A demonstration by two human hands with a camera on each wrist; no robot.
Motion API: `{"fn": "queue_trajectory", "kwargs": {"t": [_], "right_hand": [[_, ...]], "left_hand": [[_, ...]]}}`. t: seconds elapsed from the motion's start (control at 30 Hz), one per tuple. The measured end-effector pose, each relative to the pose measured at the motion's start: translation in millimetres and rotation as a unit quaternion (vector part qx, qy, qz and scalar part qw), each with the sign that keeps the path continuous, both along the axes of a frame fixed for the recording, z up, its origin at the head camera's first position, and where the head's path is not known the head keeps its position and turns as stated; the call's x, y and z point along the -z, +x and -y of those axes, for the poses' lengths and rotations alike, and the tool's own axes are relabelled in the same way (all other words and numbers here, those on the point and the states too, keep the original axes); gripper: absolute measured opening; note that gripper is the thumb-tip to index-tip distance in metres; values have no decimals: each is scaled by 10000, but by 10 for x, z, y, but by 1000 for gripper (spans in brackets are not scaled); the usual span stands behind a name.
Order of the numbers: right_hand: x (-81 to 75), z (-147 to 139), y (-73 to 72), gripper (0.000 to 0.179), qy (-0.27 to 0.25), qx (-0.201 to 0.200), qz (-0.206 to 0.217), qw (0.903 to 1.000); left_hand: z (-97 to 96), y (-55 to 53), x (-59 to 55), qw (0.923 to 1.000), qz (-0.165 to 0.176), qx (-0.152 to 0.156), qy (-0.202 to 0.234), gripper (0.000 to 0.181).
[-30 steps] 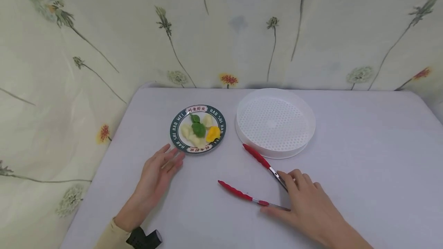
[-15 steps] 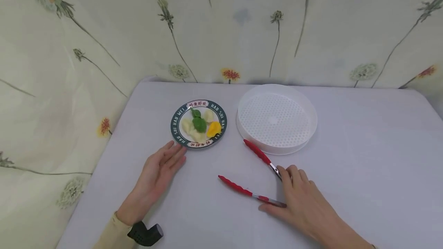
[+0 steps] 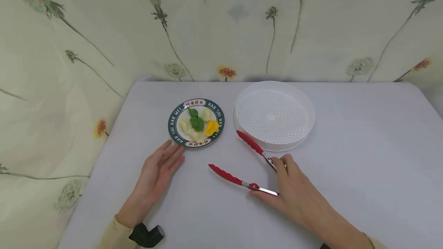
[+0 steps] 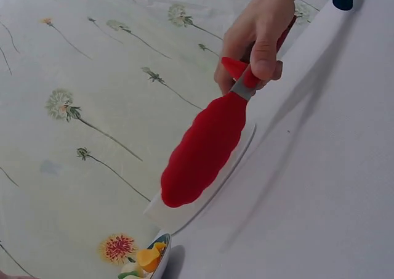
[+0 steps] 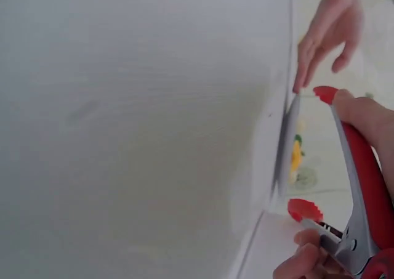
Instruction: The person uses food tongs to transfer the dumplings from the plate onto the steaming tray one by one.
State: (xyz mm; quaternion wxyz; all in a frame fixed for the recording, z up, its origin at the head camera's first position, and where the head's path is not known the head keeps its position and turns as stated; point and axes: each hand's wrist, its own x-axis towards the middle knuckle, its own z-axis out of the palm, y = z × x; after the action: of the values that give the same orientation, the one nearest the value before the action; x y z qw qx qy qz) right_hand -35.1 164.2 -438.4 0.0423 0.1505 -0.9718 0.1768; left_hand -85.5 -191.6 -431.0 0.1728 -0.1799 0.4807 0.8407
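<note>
My right hand (image 3: 294,191) grips red-tipped metal tongs (image 3: 226,175), whose two arms are spread wide apart with nothing between the tips. In the left wrist view the near red tip (image 4: 203,149) hangs above the table. A round plate (image 3: 172,126) with a dark green lettered rim holds a few pale dumpling-like pieces (image 3: 195,136), green leaf-like pieces (image 3: 197,123) and a yellow piece (image 3: 212,128). Straight fingertips of my left hand (image 3: 155,178) touch or nearly touch the plate's near-left edge. In the right wrist view the same hand (image 5: 332,29) is beside the plate.
Right of the plate stands a round white tray (image 3: 273,114) with a perforated base and a raised wall. The upper tong tip is close to its near-left side in the head view. A floral cloth (image 3: 221,22) lies beyond the table's back edge.
My right hand has moved left and away from me with the tongs, bringing their spread tips nearer the plate. My left hand stays by the plate; the head view shifts slightly.
</note>
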Motion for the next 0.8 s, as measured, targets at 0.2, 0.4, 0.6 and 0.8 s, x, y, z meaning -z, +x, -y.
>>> {"fn": "queue_trajectory", "kwargs": {"t": [0.2, 0.4, 0.6, 0.8], "right_hand": [[-133, 175, -202, 93, -116, -162, 190, 9996], [-185, 310, -409, 87, 5, -200, 210, 9996], [-174, 417, -530, 80, 79, -242, 273, 9993], [-160, 476, -610, 75, 112, -237, 228, 9994]], "left_hand": [[2, -14, 5, 10000, -49, -27, -28, 61], [2, -19, 15, 10000, -20, 3, -48, 61], [-3, 22, 25, 10000, 38, -64, -35, 61], [-13, 38, 27, 9999, 17, -99, -11, 61]]}}
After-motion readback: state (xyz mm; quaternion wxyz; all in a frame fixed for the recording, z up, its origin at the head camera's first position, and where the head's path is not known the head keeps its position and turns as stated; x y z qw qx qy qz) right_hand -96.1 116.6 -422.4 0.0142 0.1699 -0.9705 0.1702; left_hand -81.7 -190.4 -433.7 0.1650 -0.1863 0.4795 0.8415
